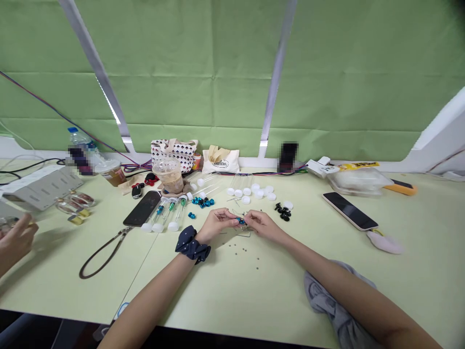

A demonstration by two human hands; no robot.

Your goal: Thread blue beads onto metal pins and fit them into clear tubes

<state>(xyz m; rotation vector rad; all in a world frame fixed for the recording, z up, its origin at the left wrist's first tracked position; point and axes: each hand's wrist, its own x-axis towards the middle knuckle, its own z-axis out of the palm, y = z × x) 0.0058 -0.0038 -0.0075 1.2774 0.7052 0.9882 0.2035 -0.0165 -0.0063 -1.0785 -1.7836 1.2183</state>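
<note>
My left hand [217,225], with a dark dotted scrunchie [192,245] at its wrist, pinches a small shiny blue part [240,221]. From the other side, the fingers of my right hand [262,224] close on the same part; its exact shape is too small to make out. Thin L-shaped metal hex keys [244,235] lie under and around the fingers. Several tiny dark bits [236,249] are scattered nearer to me. More blue parts [203,201] sit beyond my left hand, and black knob-like parts [282,212] lie right of my right hand.
White caps [258,193] and clear tubes [174,213] lie beyond and left. A phone [143,208] with a strap, a drink cup [170,174] and another phone [350,211] surround the work area. Another person's hand [16,242] is at far left. Grey cloth [327,291] lies under my right arm.
</note>
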